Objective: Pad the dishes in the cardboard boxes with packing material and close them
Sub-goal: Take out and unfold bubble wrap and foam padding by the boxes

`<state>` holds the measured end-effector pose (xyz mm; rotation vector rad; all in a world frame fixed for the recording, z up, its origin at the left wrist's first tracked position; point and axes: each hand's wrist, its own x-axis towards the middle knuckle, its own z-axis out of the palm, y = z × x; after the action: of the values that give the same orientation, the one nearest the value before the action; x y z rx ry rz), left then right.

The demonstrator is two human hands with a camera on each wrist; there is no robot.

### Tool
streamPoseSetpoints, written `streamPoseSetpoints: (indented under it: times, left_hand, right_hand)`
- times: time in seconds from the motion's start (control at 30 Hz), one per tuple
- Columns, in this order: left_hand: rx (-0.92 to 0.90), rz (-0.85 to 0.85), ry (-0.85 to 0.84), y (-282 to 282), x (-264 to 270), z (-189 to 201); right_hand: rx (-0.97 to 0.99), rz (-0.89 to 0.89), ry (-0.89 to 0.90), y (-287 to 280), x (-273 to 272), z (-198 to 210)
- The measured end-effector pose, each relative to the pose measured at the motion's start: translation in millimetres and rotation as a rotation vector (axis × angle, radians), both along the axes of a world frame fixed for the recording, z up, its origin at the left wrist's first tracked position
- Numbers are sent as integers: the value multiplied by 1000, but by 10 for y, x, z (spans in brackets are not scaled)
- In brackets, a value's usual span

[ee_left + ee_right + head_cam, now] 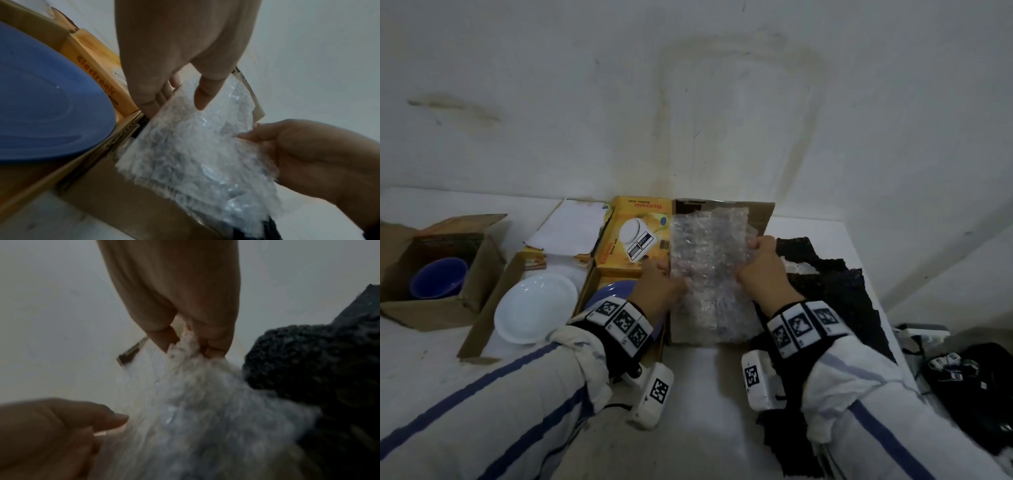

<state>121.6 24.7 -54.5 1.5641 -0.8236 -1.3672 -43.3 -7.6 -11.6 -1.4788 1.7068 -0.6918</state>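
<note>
A clear bubble wrap sheet (709,267) hangs over an open brown cardboard box (762,216) at the table's centre. My left hand (669,274) pinches its left edge, thumb on top and fingers behind, as the left wrist view shows (179,100). My right hand (751,251) pinches the right edge near the top; in the right wrist view (185,344) the wrap bunches between thumb and fingers. The wrap (185,154) hides what lies in the box. A blue plate (613,291) sits in the neighbouring box on the left.
A white plate (534,308) lies in another open box, and a blue bowl (438,277) in a brown box at far left. A yellow kitchen-scale box (633,236) stands behind the blue plate. Black packing material (835,284) lies to the right. The wall is close behind.
</note>
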Motion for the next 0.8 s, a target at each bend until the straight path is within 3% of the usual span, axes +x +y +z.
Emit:
streamPoseSetpoints:
  times: [0.13,0.27,0.43,0.57,0.67,0.73,0.8]
  left_hand:
    - [-71,-86,-280,-59,41,-148]
    - [-118,-265,-634,-139,75,-220]
    - [-46,-434,-834,-218,78,-264]
    - [-11,-633,-1102,-273,71,-345]
    - [-21,-650,-1227,-272,57,-392]
    - [-44,-690,-1288,-263,49,-387]
    - [-56,-710,-1300,-267,51,-380]
  right_hand:
    - [-107,-5,273,-95,59,-300]
    - [-124,148,514,-228,36,-556]
    - [-110,279,722,-270,-57,-736]
    - [-54,348,868,-320,-114,-679]
    - [-131,204,810,-311,-104,-408]
    - [-353,132,660,-232,-29,-206]
    - [-585,294,594,-144,96,-78]
